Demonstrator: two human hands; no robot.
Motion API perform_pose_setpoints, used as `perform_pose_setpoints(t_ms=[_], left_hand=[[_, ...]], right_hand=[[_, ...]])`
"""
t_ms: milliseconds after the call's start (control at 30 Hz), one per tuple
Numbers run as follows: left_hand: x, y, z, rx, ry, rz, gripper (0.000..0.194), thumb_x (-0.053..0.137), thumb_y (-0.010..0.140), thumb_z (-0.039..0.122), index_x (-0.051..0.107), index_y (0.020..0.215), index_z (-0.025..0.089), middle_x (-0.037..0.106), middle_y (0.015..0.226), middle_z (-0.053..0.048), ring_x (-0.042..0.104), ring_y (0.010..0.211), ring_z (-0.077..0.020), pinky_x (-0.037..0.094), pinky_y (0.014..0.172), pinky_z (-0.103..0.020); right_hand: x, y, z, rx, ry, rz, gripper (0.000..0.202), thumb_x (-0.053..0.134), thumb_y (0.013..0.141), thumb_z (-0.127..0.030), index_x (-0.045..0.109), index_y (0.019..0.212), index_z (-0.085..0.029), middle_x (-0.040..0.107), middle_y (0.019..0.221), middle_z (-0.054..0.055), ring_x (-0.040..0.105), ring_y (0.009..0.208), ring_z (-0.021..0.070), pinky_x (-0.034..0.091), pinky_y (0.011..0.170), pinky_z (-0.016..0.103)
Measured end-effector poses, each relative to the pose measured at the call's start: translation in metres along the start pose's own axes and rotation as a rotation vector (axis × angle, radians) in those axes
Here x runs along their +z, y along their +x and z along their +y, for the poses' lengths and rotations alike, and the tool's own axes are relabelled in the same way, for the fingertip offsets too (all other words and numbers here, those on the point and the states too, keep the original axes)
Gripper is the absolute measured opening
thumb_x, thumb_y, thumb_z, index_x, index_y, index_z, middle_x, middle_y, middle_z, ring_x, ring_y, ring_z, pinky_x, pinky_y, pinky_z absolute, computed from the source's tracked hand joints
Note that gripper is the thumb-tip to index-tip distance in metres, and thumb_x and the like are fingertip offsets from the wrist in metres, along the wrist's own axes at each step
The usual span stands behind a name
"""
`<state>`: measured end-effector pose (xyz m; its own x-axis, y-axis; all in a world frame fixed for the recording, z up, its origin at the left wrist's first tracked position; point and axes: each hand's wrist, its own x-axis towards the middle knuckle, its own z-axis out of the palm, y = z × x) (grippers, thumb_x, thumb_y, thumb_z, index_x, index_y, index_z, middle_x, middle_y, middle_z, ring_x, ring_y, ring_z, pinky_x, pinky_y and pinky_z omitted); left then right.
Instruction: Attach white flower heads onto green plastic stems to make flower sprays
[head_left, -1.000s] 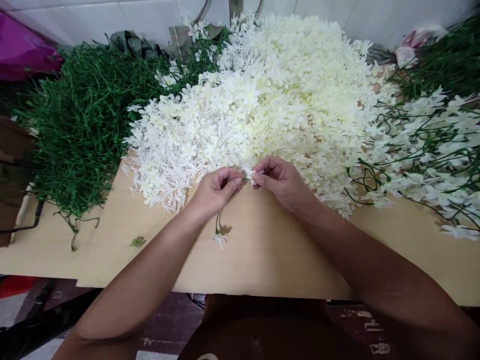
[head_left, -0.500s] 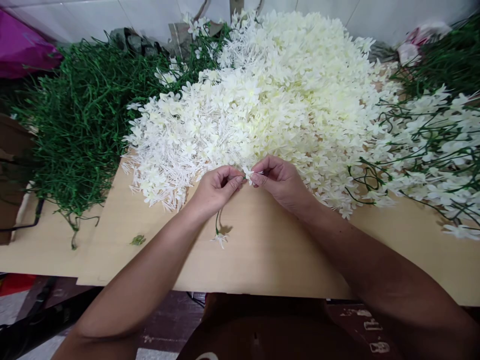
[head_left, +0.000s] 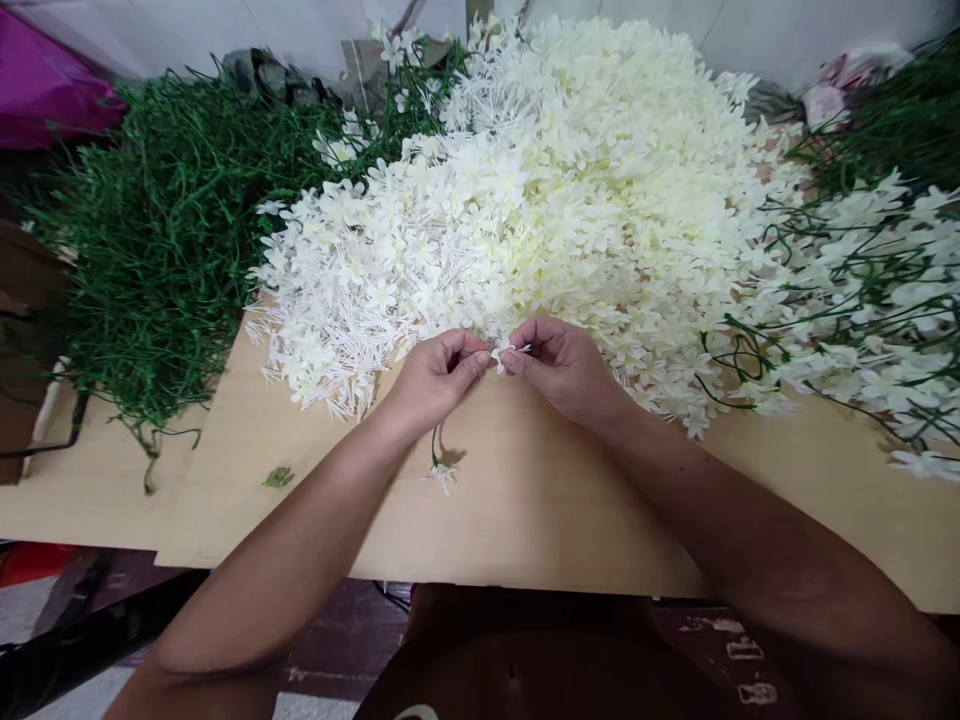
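Observation:
My left hand (head_left: 442, 378) is closed in a pinch on a green stem (head_left: 434, 442), which shows below the palm and ends in a white artificial flower (head_left: 441, 473) hanging over the board. My right hand (head_left: 564, 366) pinches another small white artificial flower (head_left: 500, 353) between thumb and fingers. Both hands' fingertips meet at this flower, and the stem's upper tip is mostly hidden by the fingers. Just behind the hands rises a large heap of loose white flowers (head_left: 570, 190).
Green stems (head_left: 165, 230) are piled at the left. Flowers joined to green stems (head_left: 862, 290) lie at the right, with more greenery (head_left: 892, 120) behind. A small green scrap (head_left: 278, 477) rests on the tan board (head_left: 540, 520). A purple bag (head_left: 49, 85) sits at back left.
Hardly anything differs. The right hand and the pinched flower have shifted very slightly to the right; the left hand keeps its pinch, and the view has tilted a little.

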<state>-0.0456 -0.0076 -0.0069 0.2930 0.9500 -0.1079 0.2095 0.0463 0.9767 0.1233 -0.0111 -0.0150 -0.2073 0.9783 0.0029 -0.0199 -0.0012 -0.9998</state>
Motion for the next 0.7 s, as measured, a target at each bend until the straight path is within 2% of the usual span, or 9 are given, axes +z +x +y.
perform_pose_setpoints(t_ms=[200,400,533,700], left_hand=[[0.0024,-0.0007,0.0042,0.01,0.125,0.01,0.016,0.054,0.08,0.017,0.049,0.065,0.017,0.044,0.057,0.005,0.037,0.055,-0.009,0.031,0.056,-0.023],[0.0029,-0.0009,0.008,-0.01,0.192,-0.022,0.018,0.051,0.079,0.013,0.045,0.063,0.017,0.041,0.056,0.005,0.035,0.055,-0.0091,0.029,0.054,-0.023],[0.0021,-0.0009,0.0081,-0.054,0.226,-0.052,0.017,0.05,0.079,0.012,0.045,0.063,0.018,0.042,0.056,0.005,0.035,0.054,-0.0093,0.028,0.052,-0.023],[0.0042,-0.0008,0.005,-0.001,0.29,-0.011,0.015,0.05,0.076,0.01,0.046,0.063,0.017,0.046,0.058,0.004,0.04,0.058,-0.0104,0.031,0.055,-0.023]], right_hand=[[0.0039,-0.0014,0.0033,-0.031,-0.063,0.044,0.036,0.081,0.063,-0.045,0.057,0.065,-0.018,0.057,0.061,-0.003,0.047,0.057,0.0097,0.038,0.056,0.026],[0.0079,-0.0047,0.0043,-0.031,-0.06,0.054,0.033,0.079,0.065,-0.044,0.058,0.066,-0.019,0.061,0.066,0.0,0.053,0.062,0.0122,0.043,0.06,0.029],[0.0075,-0.0068,0.0053,-0.038,-0.045,0.03,0.032,0.079,0.066,-0.043,0.058,0.066,-0.019,0.063,0.068,0.001,0.056,0.065,0.0137,0.046,0.062,0.03],[0.0102,-0.0079,0.01,-0.065,-0.052,0.035,0.03,0.079,0.068,-0.04,0.057,0.066,-0.019,0.065,0.07,0.003,0.059,0.066,0.0148,0.048,0.064,0.031]])
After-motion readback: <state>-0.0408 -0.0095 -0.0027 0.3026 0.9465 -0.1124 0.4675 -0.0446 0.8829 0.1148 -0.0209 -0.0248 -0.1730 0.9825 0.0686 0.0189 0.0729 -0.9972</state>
